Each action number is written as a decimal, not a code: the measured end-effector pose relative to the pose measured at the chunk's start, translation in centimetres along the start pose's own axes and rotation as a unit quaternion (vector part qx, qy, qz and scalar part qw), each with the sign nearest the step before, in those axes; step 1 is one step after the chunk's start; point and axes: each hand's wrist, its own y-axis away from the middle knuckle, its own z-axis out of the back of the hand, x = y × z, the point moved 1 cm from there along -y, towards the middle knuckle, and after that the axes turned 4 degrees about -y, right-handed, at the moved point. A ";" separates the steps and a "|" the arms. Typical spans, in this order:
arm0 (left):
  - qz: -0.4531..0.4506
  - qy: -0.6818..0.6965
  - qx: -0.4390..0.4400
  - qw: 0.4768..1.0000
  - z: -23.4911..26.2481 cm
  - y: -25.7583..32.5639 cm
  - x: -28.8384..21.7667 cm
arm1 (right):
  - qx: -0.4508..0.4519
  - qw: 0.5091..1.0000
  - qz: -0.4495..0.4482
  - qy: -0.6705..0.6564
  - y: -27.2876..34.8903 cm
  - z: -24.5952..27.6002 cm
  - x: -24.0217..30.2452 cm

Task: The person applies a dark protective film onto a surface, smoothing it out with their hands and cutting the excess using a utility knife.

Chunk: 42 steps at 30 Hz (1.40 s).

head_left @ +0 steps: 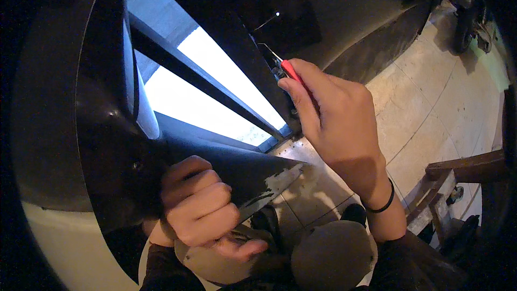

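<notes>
My right hand [336, 121] pinches the red handle of a hook pick [289, 68], a thin metal tool with a bent tip. Its tip points up and left, close to the dark edge of a frame around a brightly lit opening [202, 94]. Whether the tip touches that edge I cannot tell. At the lower left, my left hand [199, 202] is closed, with curled fingers against a large glossy dark panel [116, 145]. What lies inside those fingers, if anything, is hidden. Dark bars cross the lit opening between my hands.
Pale floor tiles [409, 113] spread out on the right. A worn wooden stool or frame [449, 183] stands at the lower right. My knees [334, 253] are bent below. A dark curved body part [371, 43] sits beyond my right hand, and dark machinery [466, 13] at the far right.
</notes>
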 end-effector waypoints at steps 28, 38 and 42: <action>0.024 0.008 -0.011 1.000 -0.4 -0.3 -0.4 | 0.001 0.996 -0.008 0.084 0.8 0.5 1.0; -0.028 -0.012 -0.021 0.999 -0.4 0.0 0.4 | 0.016 0.994 0.019 0.108 1.5 0.0 -0.8; -0.025 -0.014 0.010 1.000 -0.2 -0.1 0.1 | 0.013 0.996 -0.001 0.090 3.0 0.9 -1.6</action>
